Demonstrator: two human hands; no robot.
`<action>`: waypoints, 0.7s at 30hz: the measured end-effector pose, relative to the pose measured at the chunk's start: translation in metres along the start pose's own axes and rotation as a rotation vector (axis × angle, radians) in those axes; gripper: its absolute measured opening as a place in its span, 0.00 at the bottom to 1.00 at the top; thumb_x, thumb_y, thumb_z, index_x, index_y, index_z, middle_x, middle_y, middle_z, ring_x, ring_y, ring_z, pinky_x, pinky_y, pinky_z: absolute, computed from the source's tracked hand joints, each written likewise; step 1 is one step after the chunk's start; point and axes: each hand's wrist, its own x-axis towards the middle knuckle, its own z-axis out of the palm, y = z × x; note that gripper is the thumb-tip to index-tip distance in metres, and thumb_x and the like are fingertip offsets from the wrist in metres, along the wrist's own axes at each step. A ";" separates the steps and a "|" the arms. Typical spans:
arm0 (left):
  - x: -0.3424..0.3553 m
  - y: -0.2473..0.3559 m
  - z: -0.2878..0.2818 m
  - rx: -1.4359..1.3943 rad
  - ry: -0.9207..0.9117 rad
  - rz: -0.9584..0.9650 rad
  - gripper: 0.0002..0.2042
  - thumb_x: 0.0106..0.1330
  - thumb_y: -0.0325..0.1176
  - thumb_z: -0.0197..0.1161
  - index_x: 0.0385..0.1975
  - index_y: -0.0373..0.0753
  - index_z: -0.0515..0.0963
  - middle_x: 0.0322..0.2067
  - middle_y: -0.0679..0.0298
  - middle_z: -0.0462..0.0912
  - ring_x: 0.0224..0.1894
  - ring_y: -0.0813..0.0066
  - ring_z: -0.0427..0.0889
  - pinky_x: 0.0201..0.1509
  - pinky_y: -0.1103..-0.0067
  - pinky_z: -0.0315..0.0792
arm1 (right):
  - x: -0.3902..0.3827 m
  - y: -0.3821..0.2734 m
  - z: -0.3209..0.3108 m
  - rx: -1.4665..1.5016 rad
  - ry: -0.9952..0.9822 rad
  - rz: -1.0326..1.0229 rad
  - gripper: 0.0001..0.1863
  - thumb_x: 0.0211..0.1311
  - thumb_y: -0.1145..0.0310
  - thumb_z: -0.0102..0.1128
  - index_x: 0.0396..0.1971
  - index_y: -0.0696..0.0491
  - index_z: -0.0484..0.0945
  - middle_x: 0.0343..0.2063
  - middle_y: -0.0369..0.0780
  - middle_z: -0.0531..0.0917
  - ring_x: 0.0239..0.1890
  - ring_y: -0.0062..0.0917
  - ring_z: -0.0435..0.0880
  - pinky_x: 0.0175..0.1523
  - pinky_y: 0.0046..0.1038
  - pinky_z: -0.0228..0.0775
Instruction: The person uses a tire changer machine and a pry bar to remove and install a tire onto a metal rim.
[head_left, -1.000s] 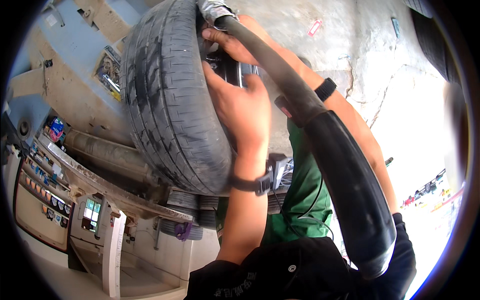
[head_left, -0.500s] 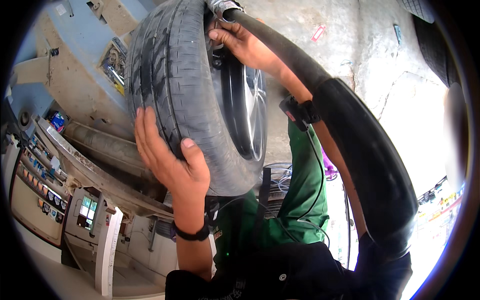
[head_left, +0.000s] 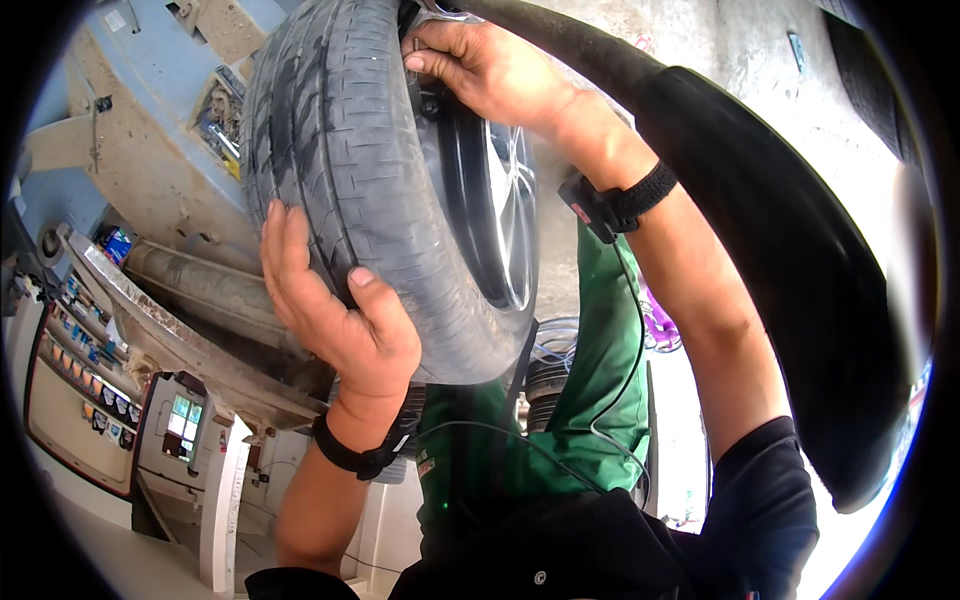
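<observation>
An upright tyre (head_left: 350, 130) with a dark rim and silver spokes (head_left: 510, 220) fills the middle. My left hand (head_left: 335, 310) lies against the tread at the lower left, thumb and fingers spread. At the top of the rim, my right hand (head_left: 480, 75) has its fingers bent around a small part that is too hidden to name. A long dark bar with a thick black sleeve (head_left: 760, 270) crosses above my right forearm, its far end at the top of the wheel.
Blue-and-tan machinery (head_left: 140, 80) with a rusty beam (head_left: 185, 335) stands on the left. Concrete floor (head_left: 740, 80) shows at right, with another tyre (head_left: 865, 90) at the edge. Coiled hoses (head_left: 555, 345) lie below the wheel. Shelving (head_left: 70, 380) and a white post (head_left: 225, 500) are at lower left.
My left hand has moved from inside the rim down and left onto the tread, its fingers spread. My right hand stays at the rim's top. The sleeved bar has shifted right.
</observation>
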 end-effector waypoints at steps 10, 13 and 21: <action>-0.006 -0.026 0.012 0.014 0.076 0.182 0.28 0.67 0.35 0.48 0.63 0.22 0.66 0.65 0.37 0.69 0.67 0.35 0.68 0.71 0.51 0.60 | -0.006 -0.013 0.001 -0.072 0.008 -0.067 0.12 0.76 0.60 0.58 0.45 0.53 0.82 0.31 0.41 0.87 0.34 0.33 0.87 0.44 0.31 0.79; -0.006 -0.010 0.004 0.039 0.015 0.069 0.28 0.65 0.34 0.49 0.63 0.23 0.66 0.66 0.36 0.68 0.67 0.35 0.68 0.72 0.51 0.59 | -0.008 -0.036 -0.007 -0.095 -0.045 -0.031 0.13 0.75 0.60 0.59 0.47 0.53 0.82 0.33 0.42 0.88 0.36 0.33 0.89 0.44 0.31 0.80; -0.006 0.002 -0.002 0.032 -0.034 -0.010 0.28 0.67 0.35 0.48 0.65 0.24 0.66 0.69 0.40 0.66 0.70 0.41 0.65 0.74 0.56 0.55 | -0.010 -0.030 -0.003 -0.055 -0.016 -0.016 0.13 0.76 0.60 0.58 0.48 0.53 0.82 0.33 0.43 0.88 0.36 0.33 0.89 0.44 0.32 0.79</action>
